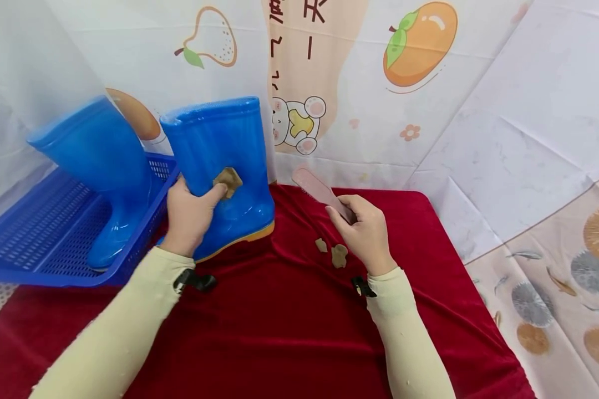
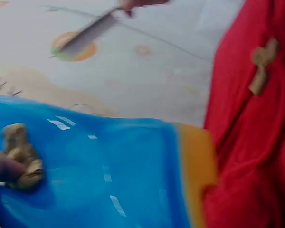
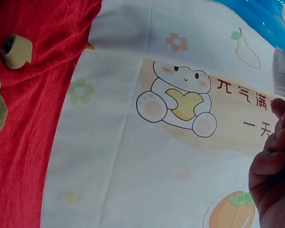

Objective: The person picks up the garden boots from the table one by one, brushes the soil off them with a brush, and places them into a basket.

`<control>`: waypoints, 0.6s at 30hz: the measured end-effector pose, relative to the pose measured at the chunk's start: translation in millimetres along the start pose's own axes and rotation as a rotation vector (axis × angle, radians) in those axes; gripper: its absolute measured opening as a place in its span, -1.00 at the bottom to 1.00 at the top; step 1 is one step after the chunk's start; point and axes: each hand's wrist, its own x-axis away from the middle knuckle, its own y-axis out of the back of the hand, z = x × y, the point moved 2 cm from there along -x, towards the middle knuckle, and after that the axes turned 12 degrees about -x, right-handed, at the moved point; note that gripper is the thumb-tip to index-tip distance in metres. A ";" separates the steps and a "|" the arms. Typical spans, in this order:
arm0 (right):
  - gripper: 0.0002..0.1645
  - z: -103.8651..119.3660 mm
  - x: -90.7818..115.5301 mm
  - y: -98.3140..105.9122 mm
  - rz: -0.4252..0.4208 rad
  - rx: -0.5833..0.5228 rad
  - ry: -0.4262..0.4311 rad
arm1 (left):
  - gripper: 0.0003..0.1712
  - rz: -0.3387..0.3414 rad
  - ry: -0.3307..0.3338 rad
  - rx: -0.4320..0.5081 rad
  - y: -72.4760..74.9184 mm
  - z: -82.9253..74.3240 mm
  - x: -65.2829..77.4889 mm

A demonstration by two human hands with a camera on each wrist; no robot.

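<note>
A blue rain boot (image 1: 229, 144) with a yellow sole edge stands upright on the red cloth. My left hand (image 1: 189, 213) grips it at the ankle, the fingers hidden behind the shaft. The thumb lies on a brown, mud-like lump (image 1: 228, 183) stuck to the boot's side; that lump (image 2: 21, 156) looks uneven in the left wrist view. To the right, my right hand (image 1: 363, 230) holds a pink brush (image 1: 316, 187) by its handle, raised above the cloth and apart from the boot. The brush's pale bristles (image 3: 280, 71) show in the right wrist view.
On the left, a blue plastic basket (image 1: 35, 274) holds a second blue boot (image 1: 105, 160), leaning. Brown flakes (image 1: 339, 256) lie on the red cloth (image 1: 279, 332) near my right hand. A printed white curtain (image 1: 369, 127) hangs behind.
</note>
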 end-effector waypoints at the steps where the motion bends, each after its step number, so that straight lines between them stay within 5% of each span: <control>1: -0.88 0.2 0.3 -0.9 0.005 -0.001 0.002 | -0.41 -0.049 -0.034 0.011 -6.3 3.3 1.4; 4: -0.87 -0.1 1.2 -4.1 0.028 0.008 0.010 | -0.47 -0.118 -0.052 -0.008 -24.2 19.8 3.0; 10: -0.85 -2.7 5.7 -11.7 0.103 0.052 0.004 | -0.61 -0.085 -0.052 -0.025 -51.2 52.1 8.7; 18: -0.74 -4.6 13.2 -30.0 0.296 0.019 -0.016 | -0.65 0.012 -0.129 -0.028 -60.0 54.4 17.5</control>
